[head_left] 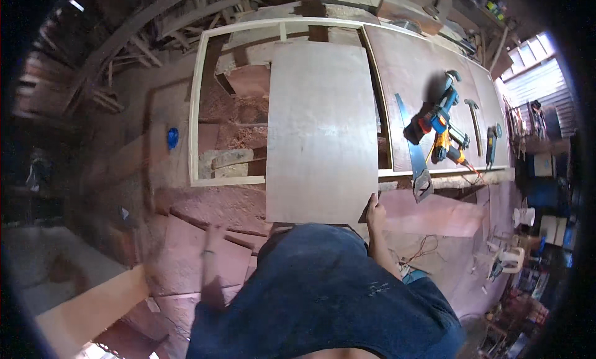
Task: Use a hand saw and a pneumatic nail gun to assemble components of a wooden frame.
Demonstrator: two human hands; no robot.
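Note:
A pale rectangular plywood panel (323,129) lies across a light wooden frame (195,111), its near end reaching my body. My right hand (375,211) grips the panel's near right corner, thumb upward along the edge and the other fingers mostly hidden. Out to the left, apart from the panel, my left hand (214,236) is smeared by motion, so its fingers cannot be made out.
On the boarded right section lie a handsaw (410,135), a blue power tool (442,107), an orange-and-black power tool (448,149), a hammer (475,126) and an angle grinder (492,145). A blue object (173,138) rests left of the frame. Scrap boards (205,253) cover the near left floor.

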